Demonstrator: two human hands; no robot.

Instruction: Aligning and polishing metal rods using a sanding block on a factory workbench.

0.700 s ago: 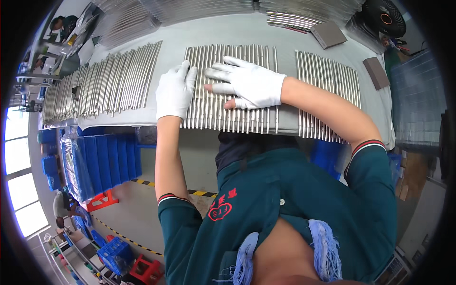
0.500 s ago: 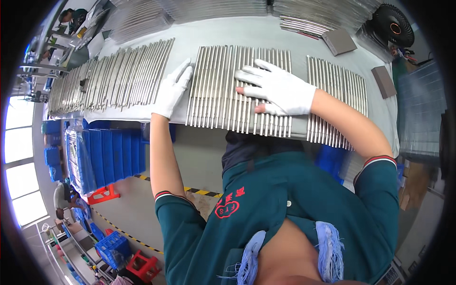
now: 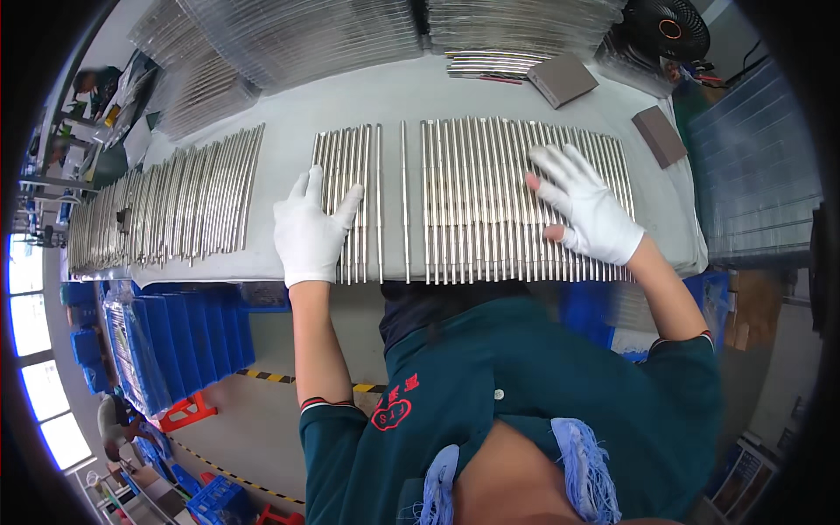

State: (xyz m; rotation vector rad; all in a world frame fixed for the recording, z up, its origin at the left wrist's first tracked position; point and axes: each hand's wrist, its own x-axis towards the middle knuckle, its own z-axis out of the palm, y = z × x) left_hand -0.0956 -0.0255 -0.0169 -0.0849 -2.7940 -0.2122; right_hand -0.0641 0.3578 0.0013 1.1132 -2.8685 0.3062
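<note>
Many slim silvery metal rods lie side by side on a pale cloth-covered table (image 3: 341,101). My left hand (image 3: 311,229), in a white glove, rests against the left edge of a small group of rods (image 3: 353,241), thumb and fingers apart. Just right of that group one single rod (image 3: 405,206) lies by itself. Over the right part of a wide row of rods (image 3: 472,201), my gloved right hand (image 3: 591,214) lies with its fingers spread. Two of its fingertips are bare. Neither hand grips a rod.
Farther left lies another long row of rods (image 3: 197,206). Clear plastic trays (image 3: 315,39) are stacked at the back. Two grey-brown blocks (image 3: 564,80) sit at the right, near a black fan (image 3: 669,31). Blue crates (image 3: 197,319) stand below the table's left side.
My right hand has moved right, and rods from the middle group now join the right-hand row. A smaller group stays left, where my left hand now touches it. The whole view has shifted.
</note>
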